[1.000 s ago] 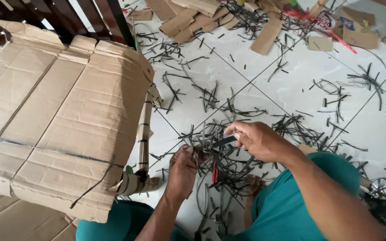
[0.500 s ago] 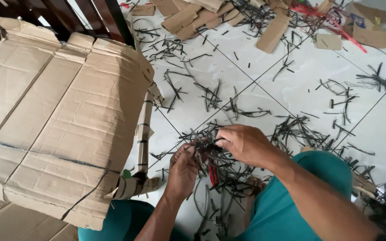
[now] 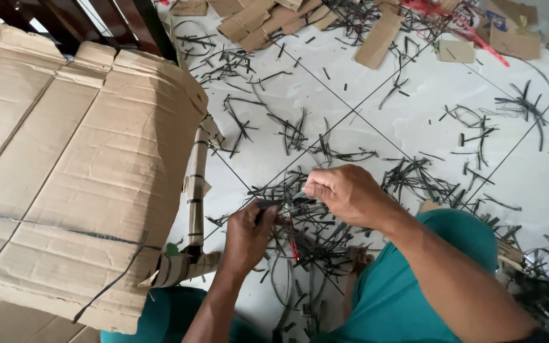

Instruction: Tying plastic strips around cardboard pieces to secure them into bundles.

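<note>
My left hand [image 3: 247,236] is closed on a thin black plastic strap [image 3: 287,203] that runs toward my right hand [image 3: 345,192], which pinches the same strap. Both hands hover above a tangle of cut black straps [image 3: 312,238] on the white tiled floor [image 3: 414,114]. A red-handled tool [image 3: 293,244] lies in the tangle just below my hands. A large flattened cardboard bundle [image 3: 77,171], bound with black straps, fills the left of the view beside my left arm.
More black strap offcuts [image 3: 503,121] are scattered over the floor. Cardboard scraps [image 3: 268,16] and a red strip [image 3: 465,25] lie along the far edge. A cardboard tube [image 3: 195,184] stands at the bundle's right edge. My knees in teal trousers [image 3: 433,254] are at the bottom.
My right hand has drawn down and left toward my left hand, closing the gap along the strap. The view has shifted slightly; the bundle stays put.
</note>
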